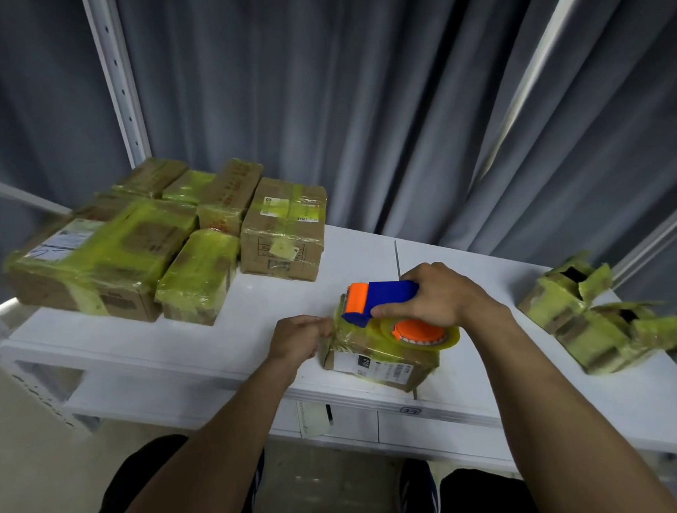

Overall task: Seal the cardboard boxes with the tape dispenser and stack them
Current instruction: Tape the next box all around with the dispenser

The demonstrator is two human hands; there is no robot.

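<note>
A small cardboard box point(380, 365) wrapped in yellowish tape lies near the front edge of the white table point(254, 310). My right hand point(439, 296) grips the blue and orange tape dispenser point(385, 299), which rests on the box's top with its tape roll point(423, 332) toward me. My left hand point(299, 337) is curled at the box's left end, fingers pinching at the tape there. Several taped boxes point(103, 247) are grouped at the table's back left, and another taped box point(283, 229) stands beside them.
Two taped boxes with open flaps point(599, 314) lie at the table's right end. Grey curtains point(361, 100) hang behind the table. A white shelf post point(118, 79) rises at the back left. My knees and shoes show below the table's front edge.
</note>
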